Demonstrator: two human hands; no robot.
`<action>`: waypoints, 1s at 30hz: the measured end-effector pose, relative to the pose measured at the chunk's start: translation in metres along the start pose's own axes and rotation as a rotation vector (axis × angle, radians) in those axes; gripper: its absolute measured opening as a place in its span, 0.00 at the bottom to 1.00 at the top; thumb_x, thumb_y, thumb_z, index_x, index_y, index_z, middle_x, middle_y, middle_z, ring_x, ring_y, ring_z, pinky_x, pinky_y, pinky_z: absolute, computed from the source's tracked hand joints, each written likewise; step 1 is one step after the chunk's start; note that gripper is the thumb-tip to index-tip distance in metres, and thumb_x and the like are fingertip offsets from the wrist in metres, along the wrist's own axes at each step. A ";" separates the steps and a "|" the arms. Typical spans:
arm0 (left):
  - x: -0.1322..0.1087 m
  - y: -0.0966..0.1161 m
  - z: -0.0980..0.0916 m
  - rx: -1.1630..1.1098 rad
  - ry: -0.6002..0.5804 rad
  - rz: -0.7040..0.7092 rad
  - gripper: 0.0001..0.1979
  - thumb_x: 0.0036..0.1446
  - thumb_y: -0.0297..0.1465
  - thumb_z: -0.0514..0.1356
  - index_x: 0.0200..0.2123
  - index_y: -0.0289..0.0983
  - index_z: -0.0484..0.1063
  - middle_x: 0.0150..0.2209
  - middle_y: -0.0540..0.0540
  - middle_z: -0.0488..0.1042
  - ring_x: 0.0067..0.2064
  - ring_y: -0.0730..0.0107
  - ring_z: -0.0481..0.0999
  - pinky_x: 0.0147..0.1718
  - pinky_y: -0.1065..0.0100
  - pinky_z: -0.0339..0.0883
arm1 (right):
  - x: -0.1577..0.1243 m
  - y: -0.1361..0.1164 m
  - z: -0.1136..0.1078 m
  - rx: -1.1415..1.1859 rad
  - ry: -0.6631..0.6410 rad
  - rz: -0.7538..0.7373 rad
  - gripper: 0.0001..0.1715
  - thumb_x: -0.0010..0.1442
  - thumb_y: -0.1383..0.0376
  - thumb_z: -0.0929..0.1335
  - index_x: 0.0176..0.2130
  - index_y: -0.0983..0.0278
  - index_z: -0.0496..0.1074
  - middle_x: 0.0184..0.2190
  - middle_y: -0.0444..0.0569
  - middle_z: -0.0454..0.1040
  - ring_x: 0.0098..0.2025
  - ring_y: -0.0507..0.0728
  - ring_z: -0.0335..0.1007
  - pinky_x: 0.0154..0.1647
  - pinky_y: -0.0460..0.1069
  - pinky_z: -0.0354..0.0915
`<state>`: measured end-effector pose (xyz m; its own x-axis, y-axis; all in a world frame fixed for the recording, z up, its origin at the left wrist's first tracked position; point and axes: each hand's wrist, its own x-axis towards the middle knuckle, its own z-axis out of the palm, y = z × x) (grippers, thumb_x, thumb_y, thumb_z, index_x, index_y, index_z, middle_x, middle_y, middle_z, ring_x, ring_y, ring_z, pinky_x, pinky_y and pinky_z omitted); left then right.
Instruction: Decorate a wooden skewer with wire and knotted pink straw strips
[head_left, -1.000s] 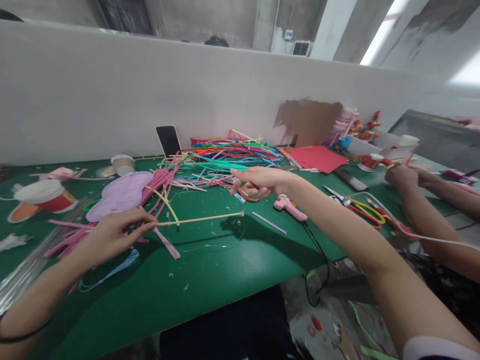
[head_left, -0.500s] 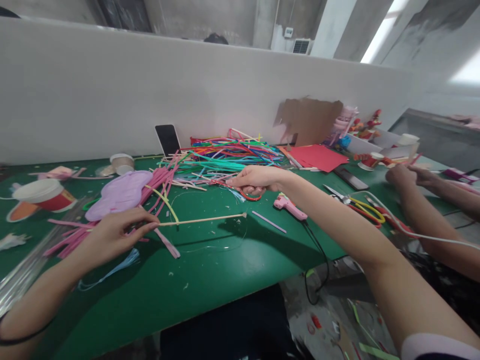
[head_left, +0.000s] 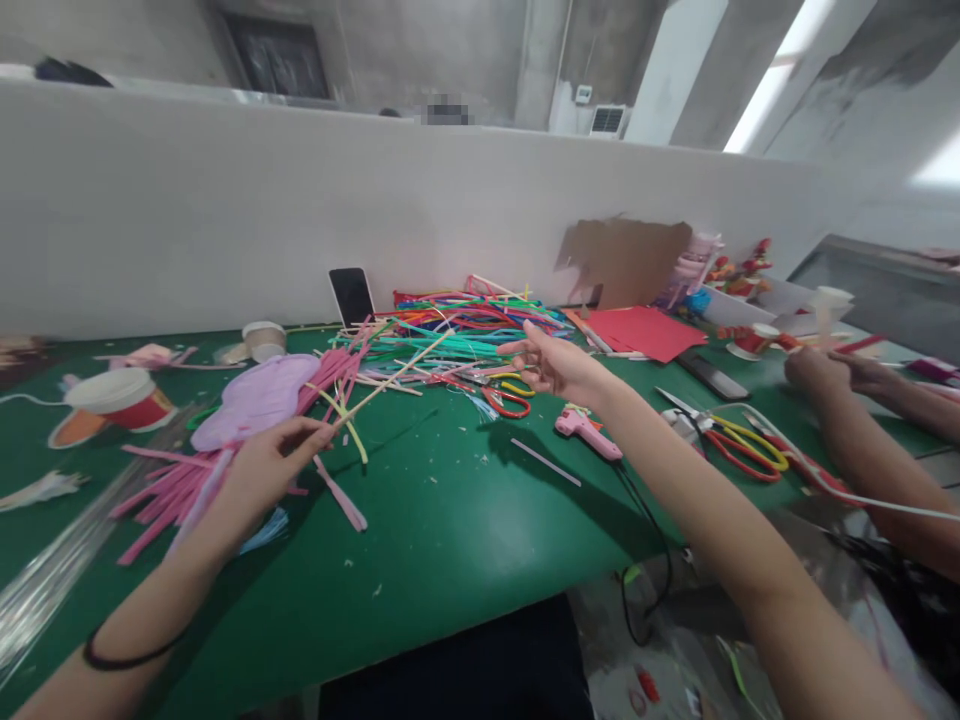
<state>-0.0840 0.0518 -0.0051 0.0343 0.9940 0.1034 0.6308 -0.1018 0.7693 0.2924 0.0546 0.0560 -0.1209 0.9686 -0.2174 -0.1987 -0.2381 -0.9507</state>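
My left hand (head_left: 274,458) pinches the near end of a thin wooden stick (head_left: 397,375). The stick slants up and away to the right, its far tip over the pile of coloured strips (head_left: 465,325). Stretched out over the right side of that pile, my right hand (head_left: 556,365) has its fingers spread and holds nothing. Red-handled scissors (head_left: 508,402) lie on the green table (head_left: 450,530) just below it. A pink glue gun (head_left: 589,436) lies to the right of my right wrist.
A purple foam shape (head_left: 259,390) and loose pink strips (head_left: 176,490) lie by my left hand. A red paper cup (head_left: 116,398), a phone (head_left: 354,296), red paper (head_left: 645,332) and cardboard (head_left: 622,258) stand further back. A co-worker's hands (head_left: 825,372) work at the right, near yellow-handled scissors (head_left: 746,448).
My left hand swung the stick from lying level to pointing up toward the pile. My right hand came off the red scissors and opened its fingers.
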 end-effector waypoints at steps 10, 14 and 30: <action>0.011 0.008 0.038 -0.772 -0.076 -0.121 0.22 0.39 0.40 0.72 0.36 0.34 0.74 0.29 0.50 0.70 0.24 0.79 0.62 0.18 0.77 0.50 | 0.014 0.048 0.046 -0.193 0.150 -0.265 0.15 0.65 0.57 0.67 0.48 0.62 0.69 0.40 0.47 0.74 0.29 0.48 0.72 0.21 0.40 0.64; 0.015 0.018 0.061 -0.933 -0.111 -0.110 0.18 0.40 0.37 0.71 0.34 0.34 0.74 0.30 0.49 0.68 0.25 0.79 0.62 0.19 0.76 0.52 | 0.025 0.088 0.080 -0.136 0.095 -0.278 0.17 0.62 0.55 0.68 0.49 0.59 0.70 0.45 0.48 0.73 0.35 0.51 0.74 0.25 0.42 0.68; 0.015 0.000 0.043 -0.320 -0.242 0.099 0.21 0.51 0.47 0.63 0.38 0.36 0.75 0.30 0.46 0.76 0.21 0.76 0.61 0.18 0.74 0.51 | 0.021 0.059 -0.001 0.210 -0.203 -0.215 0.27 0.60 0.43 0.68 0.35 0.65 0.74 0.12 0.32 0.51 0.12 0.43 0.39 0.13 0.40 0.40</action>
<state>-0.0501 0.0682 -0.0312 0.2884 0.9553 0.0649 0.3433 -0.1665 0.9243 0.2793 0.0607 -0.0048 -0.2411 0.9692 0.0511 -0.4331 -0.0603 -0.8993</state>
